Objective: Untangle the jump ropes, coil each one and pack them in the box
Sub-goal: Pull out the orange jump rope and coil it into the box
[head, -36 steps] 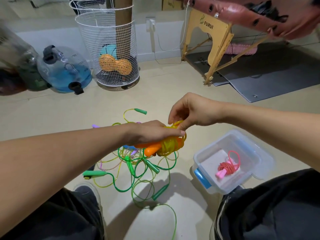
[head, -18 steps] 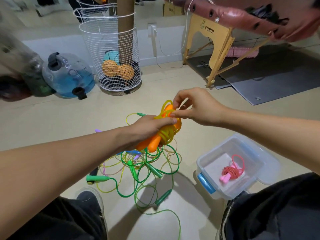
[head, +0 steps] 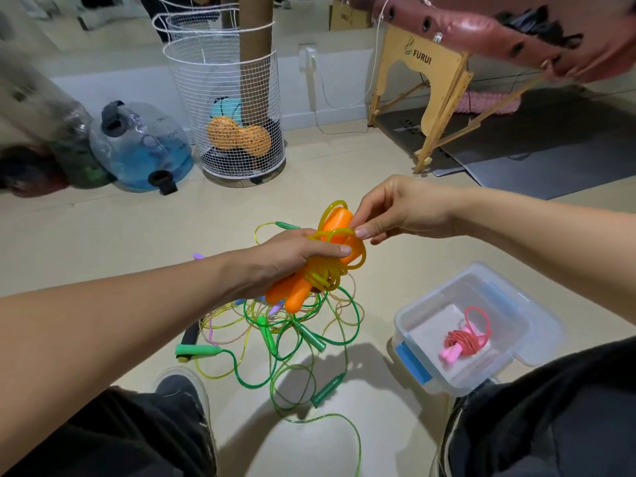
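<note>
Left hand (head: pixel 292 259) clamped round orange-handled jump rope with yellow coiled cord (head: pixel 323 266), held above tangled green and yellow ropes (head: pixel 292 339) on floor; right hand (head: pixel 395 211) pinching yellow loop; clear plastic box (head: pixel 537 325) near right, holding coiled red rope with pink handles (head: pixel 463 342)

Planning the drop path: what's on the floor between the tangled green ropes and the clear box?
Head view: only bare floor with shadow separates the tangle of green ropes from the clear box; nothing lies there.
</note>
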